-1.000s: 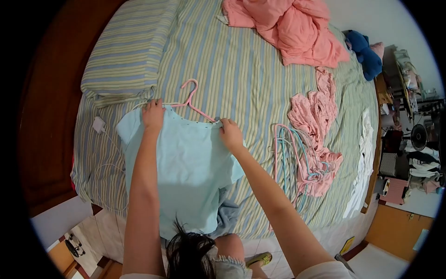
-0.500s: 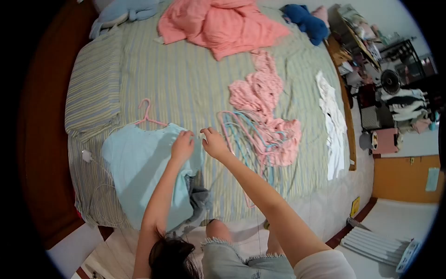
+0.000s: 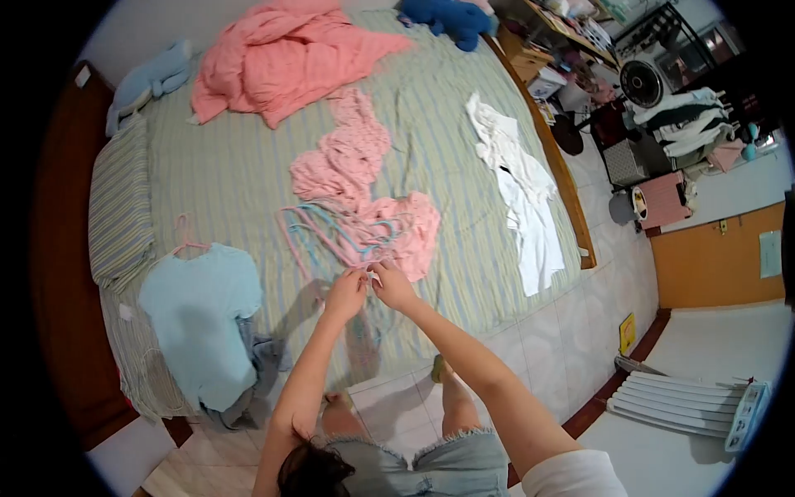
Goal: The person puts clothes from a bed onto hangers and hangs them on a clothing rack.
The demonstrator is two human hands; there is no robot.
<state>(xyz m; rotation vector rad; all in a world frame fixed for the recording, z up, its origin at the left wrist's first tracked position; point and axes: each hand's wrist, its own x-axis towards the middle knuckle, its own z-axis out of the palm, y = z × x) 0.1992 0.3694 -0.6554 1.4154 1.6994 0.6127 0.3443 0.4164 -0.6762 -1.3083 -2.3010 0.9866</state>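
Observation:
My left hand (image 3: 348,292) and my right hand (image 3: 391,286) are close together at the near edge of a pile of pink and blue hangers (image 3: 331,232). Their fingers are bent at the hangers, but what they grip is too small to make out. Under and beside the hangers lies a crumpled pink patterned garment (image 3: 418,228). To the left, a light blue shirt (image 3: 199,311) lies flat on the bed with a pink hanger (image 3: 189,242) in its neck. Dark grey-blue cloth (image 3: 261,352) shows from beneath the shirt.
The striped bed (image 3: 248,182) holds a coral blanket (image 3: 281,62), white garments (image 3: 526,199), a striped pillow (image 3: 120,207) and plush toys at the far side. A wooden bed edge (image 3: 571,203) runs along the right. A radiator (image 3: 675,402) stands at lower right.
Both hands have left the light blue shirt and moved right to the hanger pile. The view has shifted right, and the shirt with its hanger now lies farther left.

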